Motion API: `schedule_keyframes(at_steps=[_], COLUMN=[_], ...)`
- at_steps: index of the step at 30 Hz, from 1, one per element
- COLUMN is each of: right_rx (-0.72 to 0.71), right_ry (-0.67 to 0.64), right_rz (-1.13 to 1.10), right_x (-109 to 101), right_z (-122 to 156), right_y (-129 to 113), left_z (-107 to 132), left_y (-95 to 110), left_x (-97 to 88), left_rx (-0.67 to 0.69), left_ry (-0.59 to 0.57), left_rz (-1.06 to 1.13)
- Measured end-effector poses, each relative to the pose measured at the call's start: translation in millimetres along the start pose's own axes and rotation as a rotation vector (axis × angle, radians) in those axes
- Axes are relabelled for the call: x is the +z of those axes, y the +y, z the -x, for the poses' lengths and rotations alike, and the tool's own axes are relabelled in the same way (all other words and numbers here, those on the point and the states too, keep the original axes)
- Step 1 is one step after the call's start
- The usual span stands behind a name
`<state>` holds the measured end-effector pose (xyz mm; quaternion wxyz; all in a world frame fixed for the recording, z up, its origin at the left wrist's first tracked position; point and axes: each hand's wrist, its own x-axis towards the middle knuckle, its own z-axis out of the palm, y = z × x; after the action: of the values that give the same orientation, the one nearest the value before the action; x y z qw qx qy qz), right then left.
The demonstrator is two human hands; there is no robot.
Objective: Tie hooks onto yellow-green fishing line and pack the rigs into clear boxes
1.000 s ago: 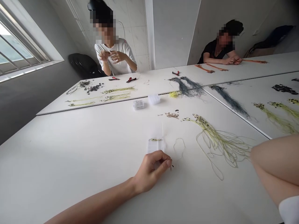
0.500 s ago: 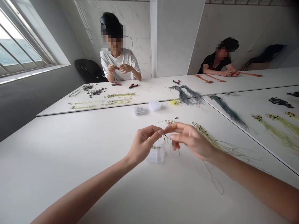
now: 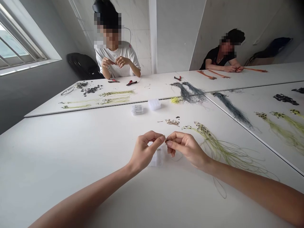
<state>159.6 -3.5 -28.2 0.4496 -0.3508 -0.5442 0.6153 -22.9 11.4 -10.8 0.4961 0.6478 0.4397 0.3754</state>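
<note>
My left hand (image 3: 145, 148) is closed, its thumb and forefinger pinching a small metal fitting (image 3: 165, 140) that looks like the end of a fishing rig. The right hand (image 3: 184, 146) meets it there, fingertips closed on the same fitting; its fine detail is hidden by the fingers. A thin line (image 3: 177, 158) hangs below the right hand. Under the hands lies a clear plastic box (image 3: 156, 160), partly covered by the left hand. Just beyond are a pile of small brass-coloured clips (image 3: 172, 122) and a bundle of yellow-green lines (image 3: 219, 145) with dark fittings at one end.
Farther back stand a clear box of fittings (image 3: 137, 110) and a translucent box (image 3: 154, 104). Grey line bundles (image 3: 187, 91), red-handled pliers (image 3: 131, 83) and dark small parts (image 3: 91, 91) lie on the tables. Two people (image 3: 116, 60) sit across, working with their hands.
My right hand's fingers, spread a little before, have come together on the fitting beside the left fingertips. The dangling ring end is no longer visible. The camera view has shifted slightly.
</note>
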Motion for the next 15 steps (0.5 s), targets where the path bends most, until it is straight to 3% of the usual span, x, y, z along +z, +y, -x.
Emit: schedule_keyframes(at_steps=[6, 11, 15], right_rx=[-0.009, -0.064, -0.030], right_ry=[-0.035, -0.005, -0.003], right_rz=[-0.008, 0.119, 0.120], right_x=[-4, -5, -4], right_z=[-3, -1, 2], right_y=[7, 20, 25], left_z=[-4, -2, -1], left_y=[-6, -13, -18], left_x=[0.6, 2.7, 4.2], left_rx=[-0.048, 0.019, 0.133], left_ry=[-0.021, 0.045, 0.091], left_rz=[0.077, -0.096, -0.242])
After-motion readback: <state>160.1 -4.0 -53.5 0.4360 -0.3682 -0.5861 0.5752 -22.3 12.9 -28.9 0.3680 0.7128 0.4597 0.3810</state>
